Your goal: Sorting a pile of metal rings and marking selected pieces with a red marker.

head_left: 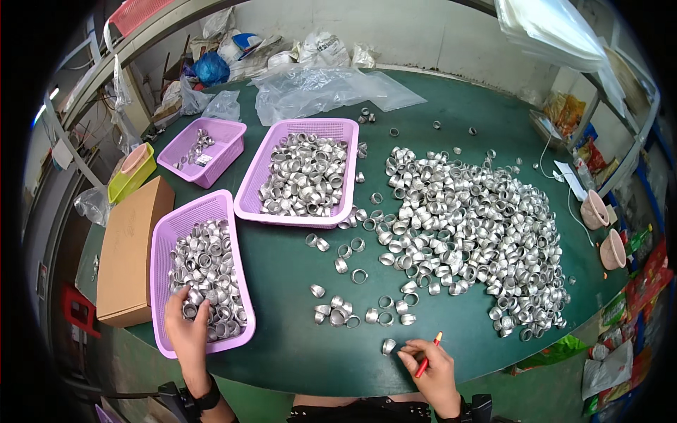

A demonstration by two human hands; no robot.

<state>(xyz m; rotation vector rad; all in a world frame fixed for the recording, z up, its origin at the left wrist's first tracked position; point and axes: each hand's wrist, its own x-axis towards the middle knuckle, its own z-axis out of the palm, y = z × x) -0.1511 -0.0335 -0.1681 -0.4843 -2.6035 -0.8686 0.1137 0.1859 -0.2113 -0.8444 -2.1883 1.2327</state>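
Observation:
At the near end of the left lilac basket (pixel 244 296), my left hand (pixel 187 331) reaches over its heap of small silvery metal rings (pixel 204 261). Its thumb and fingers are apart, with a ring (pixel 189 310) between them; no firm grip on it shows. My right hand (pixel 431 370) is at the table's front edge, fingers closed round a red pencil (pixel 423 365) that slants upward. Just left of these fingertips lies a single ring (pixel 388 346), seemingly apart from them. Several loose rings (pixel 338 311) lie between both hands.
A large pile of rings (pixel 472 225) covers the right of the green table (pixel 289 282). Two more lilac baskets (pixel 352 162) (pixel 236 148) stand further back. A cardboard box (pixel 130 247) flanks the left basket. Clear plastic sheeting (pixel 317 92) lies at the back.

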